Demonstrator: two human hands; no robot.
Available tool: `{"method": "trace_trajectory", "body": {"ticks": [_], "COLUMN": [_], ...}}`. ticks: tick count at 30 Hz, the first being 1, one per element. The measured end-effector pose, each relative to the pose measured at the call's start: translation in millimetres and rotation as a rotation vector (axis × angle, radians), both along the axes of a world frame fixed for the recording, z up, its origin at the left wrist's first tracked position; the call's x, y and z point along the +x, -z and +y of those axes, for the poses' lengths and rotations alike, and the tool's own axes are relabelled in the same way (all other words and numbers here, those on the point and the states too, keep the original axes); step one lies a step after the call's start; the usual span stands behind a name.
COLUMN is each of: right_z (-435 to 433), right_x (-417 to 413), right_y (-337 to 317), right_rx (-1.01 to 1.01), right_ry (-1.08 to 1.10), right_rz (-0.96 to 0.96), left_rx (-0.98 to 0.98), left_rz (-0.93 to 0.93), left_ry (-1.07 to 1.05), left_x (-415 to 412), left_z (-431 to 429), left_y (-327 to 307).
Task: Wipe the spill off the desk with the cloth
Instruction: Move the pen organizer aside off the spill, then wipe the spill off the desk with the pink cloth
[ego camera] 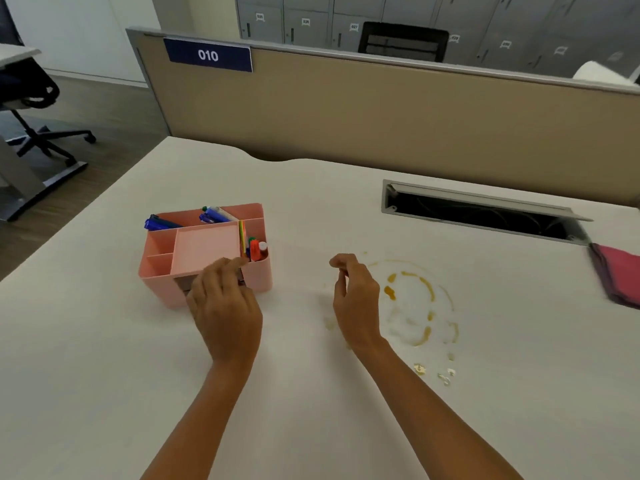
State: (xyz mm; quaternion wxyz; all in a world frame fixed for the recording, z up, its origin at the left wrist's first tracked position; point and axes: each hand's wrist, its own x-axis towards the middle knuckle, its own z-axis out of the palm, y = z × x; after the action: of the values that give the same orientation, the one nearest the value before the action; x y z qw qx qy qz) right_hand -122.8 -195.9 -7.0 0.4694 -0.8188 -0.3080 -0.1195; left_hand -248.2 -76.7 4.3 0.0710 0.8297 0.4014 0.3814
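Note:
An amber ring-shaped spill with small droplets lies on the white desk, right of centre. A folded magenta cloth rests at the desk's right edge, partly cut off by the frame. My right hand hovers just left of the spill, fingers loosely curled, holding nothing. My left hand rests against the front of the pink desk organizer, fingers touching its front wall; I cannot tell whether it grips it.
The organizer holds several pens and markers. An open cable tray slot sits at the back right of the desk. A beige partition closes the far edge. An office chair stands on the floor at left.

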Motion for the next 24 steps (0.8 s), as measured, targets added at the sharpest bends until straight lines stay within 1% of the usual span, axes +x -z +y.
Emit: {"method": "trace_trajectory", "body": {"ticks": [4,9,12,17,21,24], "right_z": [-47.3,-120.8,-164.2,-228.1,-266.2,-292.0], "right_x": [22.9,53.5,71.7,113.6,157.3,195.6], "right_y": [4.2,9.8,14.7,17.0,17.1,21.8], "right_rx": [0.017,0.002,-0.031,-0.087,-0.099,-0.076], "right_ry": [0.141,0.344,0.467,0.675,0.792,0.884], "right_rz": [0.0,0.015,0.03,0.054,0.101,0.178], "left_rx": [-0.027,-0.131,-0.205,-0.218,-0.226,-0.189], "left_rz": [-0.028,0.1,0.199,0.33,0.44,0.533], "left_ry": [0.309,0.647,0.808,0.976,1.033,1.086], "left_x": [26.9,68.9,99.1,156.5,198.0,226.7], "left_z": [-52.8,-121.0,-153.6,-202.8,-236.4,-260.0], "left_y": [2.8,6.6,9.1,14.5,23.3,32.9]}}
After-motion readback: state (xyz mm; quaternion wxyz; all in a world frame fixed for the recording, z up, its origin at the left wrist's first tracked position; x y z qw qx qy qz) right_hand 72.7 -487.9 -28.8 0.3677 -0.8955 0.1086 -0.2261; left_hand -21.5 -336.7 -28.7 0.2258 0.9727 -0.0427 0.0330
